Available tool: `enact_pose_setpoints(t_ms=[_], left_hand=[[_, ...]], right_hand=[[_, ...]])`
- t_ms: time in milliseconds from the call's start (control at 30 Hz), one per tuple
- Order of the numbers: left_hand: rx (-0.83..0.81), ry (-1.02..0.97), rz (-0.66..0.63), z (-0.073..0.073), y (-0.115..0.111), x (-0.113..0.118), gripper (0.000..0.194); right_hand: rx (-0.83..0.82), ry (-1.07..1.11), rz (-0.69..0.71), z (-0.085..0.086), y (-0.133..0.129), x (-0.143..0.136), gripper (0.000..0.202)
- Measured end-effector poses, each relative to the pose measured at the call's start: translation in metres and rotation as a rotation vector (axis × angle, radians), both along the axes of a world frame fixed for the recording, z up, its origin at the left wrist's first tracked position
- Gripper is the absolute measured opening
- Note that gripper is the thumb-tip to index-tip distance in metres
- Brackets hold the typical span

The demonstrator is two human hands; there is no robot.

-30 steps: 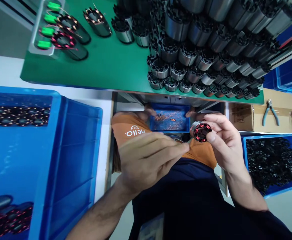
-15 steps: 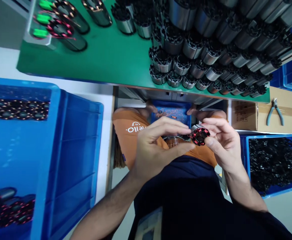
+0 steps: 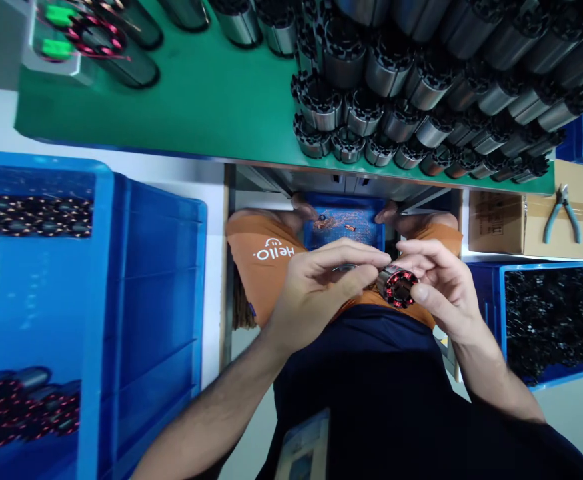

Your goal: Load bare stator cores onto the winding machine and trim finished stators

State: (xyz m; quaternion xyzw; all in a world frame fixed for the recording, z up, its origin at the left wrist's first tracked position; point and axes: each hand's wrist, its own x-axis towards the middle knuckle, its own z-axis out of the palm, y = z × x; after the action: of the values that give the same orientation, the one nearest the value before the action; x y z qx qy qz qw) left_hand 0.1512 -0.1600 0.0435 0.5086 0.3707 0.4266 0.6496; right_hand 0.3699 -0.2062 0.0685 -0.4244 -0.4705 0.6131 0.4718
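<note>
A small motor stator [image 3: 398, 287], a dark steel ring with red wire windings, is held up over the lap with its open end facing me. My right hand [image 3: 444, 287] grips its right side, the thumb on the near rim and the fingers curled behind. At its upper left edge my left hand [image 3: 321, 280] is closed, thumb and fingertips drawn together against the stator. Whatever lies between those left fingertips is hidden. Below the hands, a blue tray [image 3: 311, 233] with copper-coloured wire scraps sits between the feet.
Rows of bare stator cores [image 3: 386, 120] stand on the green bench [image 3: 211, 100]. Wound stators [image 3: 116, 57] stand at its left. A blue crate [image 3: 156, 300] at left holds more wound stators. Pliers [image 3: 562, 213] lie on a cardboard box [image 3: 508, 223] above a bin of black parts [image 3: 554, 320].
My left thumb and fingers have come closer together at the stator's left side. The stator has dropped slightly and turned a little. The camera view has shifted.
</note>
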Motion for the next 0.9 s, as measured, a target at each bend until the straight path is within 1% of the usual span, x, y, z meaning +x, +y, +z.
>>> enact_pose_setpoints(t_ms=[67, 100, 167, 233, 333, 400, 433, 467, 500, 533, 567, 600, 633, 667, 700, 767, 833, 900], left_hand=[[0.041, 0.008, -0.004, 0.009, 0.002, 0.0, 0.006], [0.052, 0.016, 0.0, 0.01, 0.002, 0.001, 0.004], [0.058, 0.037, 0.001, 0.007, 0.001, 0.002, 0.008], [0.04, 0.075, -0.022, -0.005, -0.002, 0.002, 0.015], [-0.021, 0.179, -0.061, -0.029, -0.008, -0.005, 0.024], [-0.042, 0.225, -0.026, -0.036, -0.009, -0.013, 0.026], [-0.017, 0.235, 0.003, -0.035, -0.01, -0.016, 0.026], [0.041, 0.243, 0.035, -0.031, -0.01, -0.019, 0.03], [0.137, 0.254, 0.06, -0.025, -0.011, -0.02, 0.041], [0.253, 0.273, 0.07, -0.017, -0.012, -0.02, 0.058], [0.374, 0.296, 0.067, -0.008, -0.012, -0.019, 0.076], [0.476, 0.32, 0.06, 0.0, -0.013, -0.016, 0.088], [0.549, 0.344, 0.052, 0.006, -0.015, -0.013, 0.092], [0.588, 0.365, 0.047, 0.011, -0.016, -0.01, 0.092], [0.601, 0.375, 0.046, 0.013, -0.017, -0.007, 0.089], [0.573, 0.366, 0.051, 0.013, -0.02, -0.004, 0.083], [0.511, 0.339, 0.046, 0.012, -0.021, -0.003, 0.081], [0.44, 0.327, 0.039, 0.011, -0.022, -0.004, 0.079]], right_hand=[[0.008, -0.044, -0.006, 0.0, 0.002, -0.002, 0.047], [0.005, -0.069, -0.014, -0.001, 0.002, -0.003, 0.048], [-0.002, -0.09, -0.028, -0.003, 0.001, -0.003, 0.048], [-0.005, -0.043, -0.034, -0.005, -0.002, -0.002, 0.046], [-0.005, 0.05, -0.051, -0.004, -0.007, 0.001, 0.045], [-0.012, 0.039, -0.072, -0.001, -0.007, 0.003, 0.046], [-0.011, 0.019, -0.075, 0.0, -0.006, 0.003, 0.047], [-0.007, -0.003, -0.073, 0.001, -0.005, 0.003, 0.048], [0.0, -0.025, -0.065, 0.001, -0.004, 0.002, 0.049], [0.006, -0.045, -0.056, 0.001, -0.003, 0.001, 0.05], [0.011, -0.065, -0.047, 0.0, -0.001, -0.001, 0.051], [0.012, -0.085, -0.041, 0.0, 0.0, -0.003, 0.052], [0.012, -0.1, -0.034, -0.001, 0.001, -0.004, 0.053], [0.01, -0.106, -0.022, -0.001, 0.002, -0.005, 0.054], [0.01, -0.099, -0.008, -0.001, 0.002, -0.006, 0.054], [0.01, -0.069, 0.025, -0.001, 0.003, -0.006, 0.055], [0.001, -0.057, 0.053, 0.0, 0.004, -0.005, 0.055], [-0.011, -0.092, 0.063, 0.001, 0.005, -0.004, 0.056]])
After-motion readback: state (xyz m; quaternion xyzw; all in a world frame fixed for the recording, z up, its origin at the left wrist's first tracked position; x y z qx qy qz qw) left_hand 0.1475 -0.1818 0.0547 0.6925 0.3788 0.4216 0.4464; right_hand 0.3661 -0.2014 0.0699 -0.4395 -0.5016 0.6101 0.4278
